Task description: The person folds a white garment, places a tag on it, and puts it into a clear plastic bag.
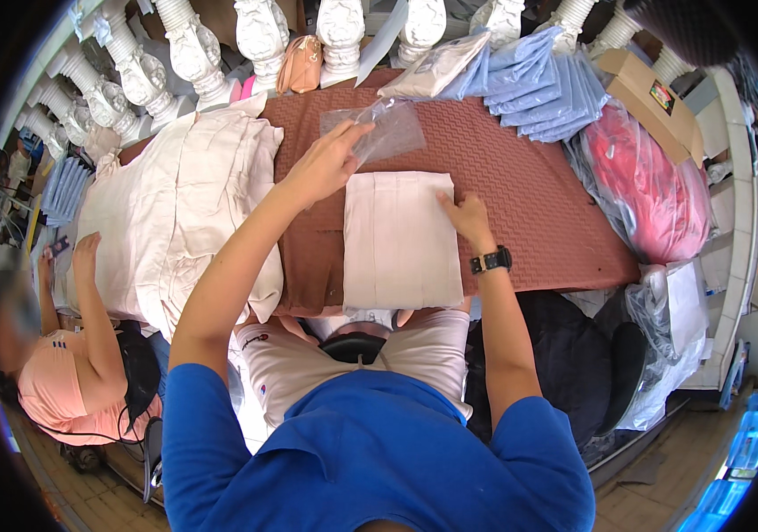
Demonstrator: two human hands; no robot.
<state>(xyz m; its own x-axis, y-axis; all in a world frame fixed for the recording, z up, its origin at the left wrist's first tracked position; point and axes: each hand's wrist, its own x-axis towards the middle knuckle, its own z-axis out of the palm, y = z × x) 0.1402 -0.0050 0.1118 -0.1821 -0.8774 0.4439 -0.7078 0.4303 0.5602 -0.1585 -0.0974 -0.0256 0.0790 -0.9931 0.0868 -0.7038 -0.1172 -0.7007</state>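
The left grip (330, 160) touches a clear plastic bag (401, 135); the right grip (470, 219) touches cream cloth (401, 244) to its left. Whether either pinches, I cannot tell. The cloth looks folded, not yet bagged.

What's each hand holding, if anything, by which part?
Grip can't be told: left hand is over the clear plastic bag, left side; right hand at folded cream cloth, upper right edge.
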